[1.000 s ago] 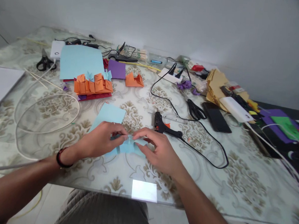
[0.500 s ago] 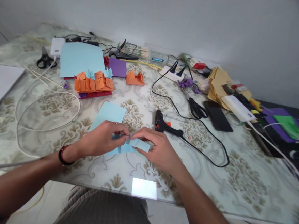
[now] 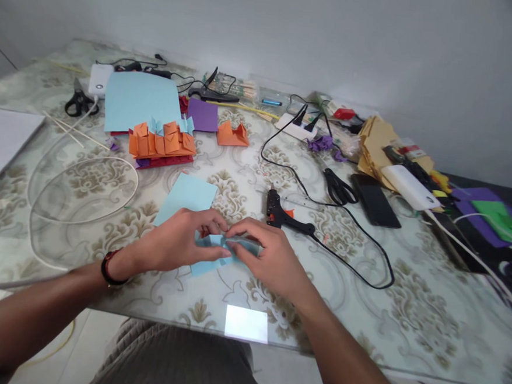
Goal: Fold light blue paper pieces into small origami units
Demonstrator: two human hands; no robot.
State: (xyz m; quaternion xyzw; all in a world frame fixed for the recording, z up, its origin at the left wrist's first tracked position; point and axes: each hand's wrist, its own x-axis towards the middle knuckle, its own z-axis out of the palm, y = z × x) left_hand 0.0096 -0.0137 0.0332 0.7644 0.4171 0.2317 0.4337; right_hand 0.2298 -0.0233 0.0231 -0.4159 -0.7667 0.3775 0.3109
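A light blue piece of paper (image 3: 209, 266), partly folded, is between my hands near the table's front. My left hand (image 3: 187, 237), with a dark bracelet at the wrist, has its thumb and fingers closed on the paper's left part. My right hand (image 3: 269, 254) pinches the right part between thumb and fingers; the fingertips of both hands nearly meet. The fingers hide much of the folds. Just behind my left hand lies a flat light blue sheet (image 3: 190, 194). A black glue gun (image 3: 287, 213) rests behind my right hand.
Folded orange paper pieces (image 3: 163, 141) stand at the back left, near a large blue sheet (image 3: 142, 102). Black-handled scissors (image 3: 339, 187) and a phone (image 3: 376, 201) lie to the right. A white cable (image 3: 85, 159) loops on the left. The glue gun's black cord (image 3: 364, 278) curves across the right side.
The paper has been turned between my fingers, its right flap now tilted and showing less. My left thumb has moved slightly right and down. The other things lie as before.
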